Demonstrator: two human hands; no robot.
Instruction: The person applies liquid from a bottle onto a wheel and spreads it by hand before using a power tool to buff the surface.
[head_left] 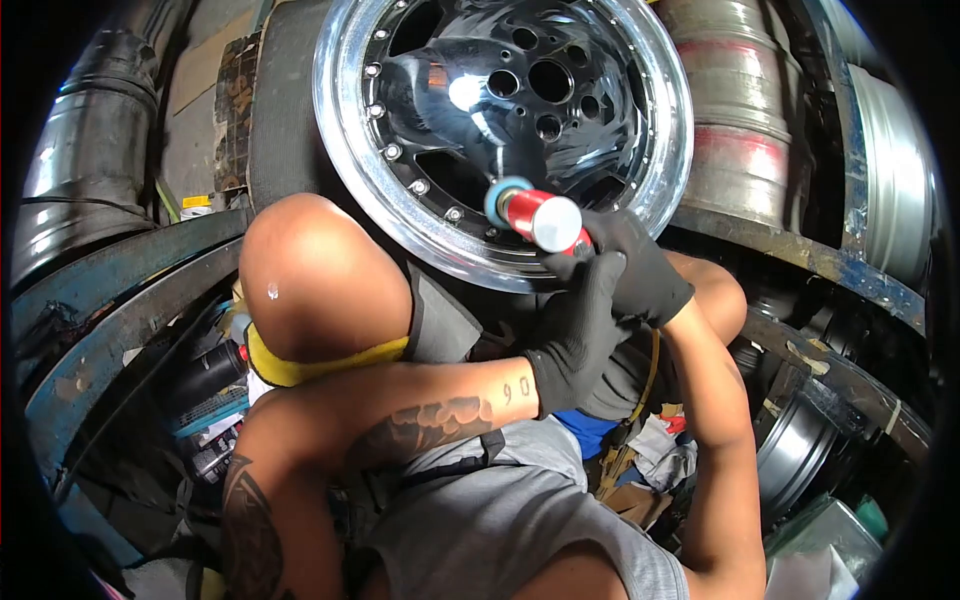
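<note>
In the head view, the wheel (pixel 655 165) lies at 12 o'clock, beyond the knees, its glossy dark face turned up and its bright lip ringed with small bolts; a red tool (pixel 524 212) with a silver round cap (pixel 556 224) sits over the wheel's near side, its blue pad (pixel 493 204) between 6 and 7 o'clock from the hub hole (pixel 550 80); the pad is close against the face, though whether it actually touches is hard to tell; the right hand (pixel 635 262), in a dark glove, comes in from about 4 o'clock of the tool, its fingers curled round the body; the left hand (pixel 580 345), also gloved, is just below at 5 o'clock, pressed up against the right, but how its fingers close, and on what, cannot be told; the step in hand, as I judge it, is applying the pad to the wheel's near side; any move of the pad from here calls for a steady two-handed hold, the pad kept flat and clear of the bolts; the left knee (pixel 322 280) is at 10 o'clock of the left hand, and stacked metal cylinders (pixel 738 80) stand at 2 o'clock of the wheel's hub
</note>
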